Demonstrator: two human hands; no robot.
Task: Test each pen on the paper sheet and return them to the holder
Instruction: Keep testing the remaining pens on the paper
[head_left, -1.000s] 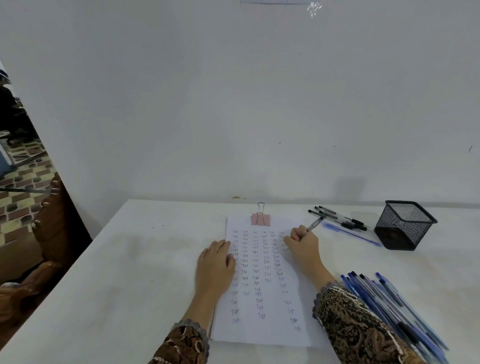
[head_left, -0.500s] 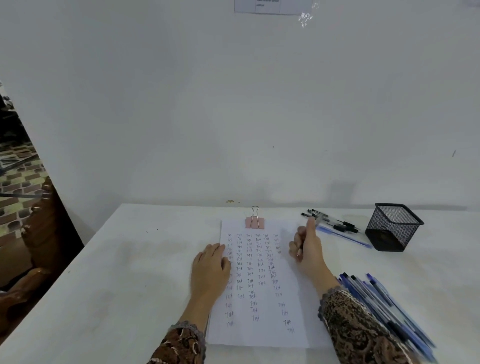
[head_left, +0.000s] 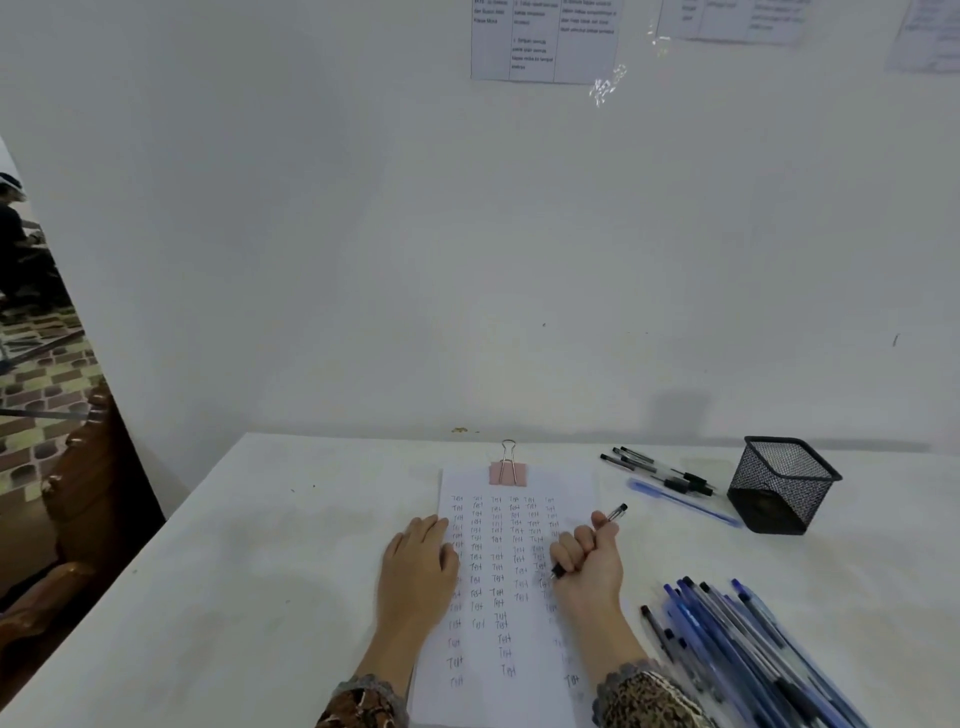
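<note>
A white paper sheet (head_left: 527, 654) covered in columns of small handwritten words lies on the white worktop (head_left: 249, 571), with a pink binder clip (head_left: 508, 472) at its top edge. The writing is too small and blurred to read with certainty, and the sheet's near edge runs out of the frame.

The left hand (head_left: 415, 566) lies flat, fingers straight, across the sheet's left edge and covers the first column there. The right hand (head_left: 589, 564) is over the sheet's right side, its fingers curled in a fist round a clear-barrelled pen with dark ends (head_left: 616, 513). The pen slants, one end sticking out above the thumb and the other dark end showing below the knuckles; the barrel between them is hidden inside the fist. Whether the lower end touches the paper cannot be told.

A black square wire-mesh holder (head_left: 782, 483) stands at the right rear of the worktop, tilted in the wide-angle view. Just left of it lie a few black-capped pens (head_left: 657, 470) side by side, and a single blue pen (head_left: 685, 501) nearer the holder. Their exact number is hard to make out.

At the lower right a heap of blue and dark pens (head_left: 753, 654) overlaps, cut off by the frame's edge. Patterned brown sleeves (head_left: 649, 699) are cropped at the bottom. Printed sheets taped to the wall (head_left: 543, 39) are cut off at the top, their text unreadable.
</note>
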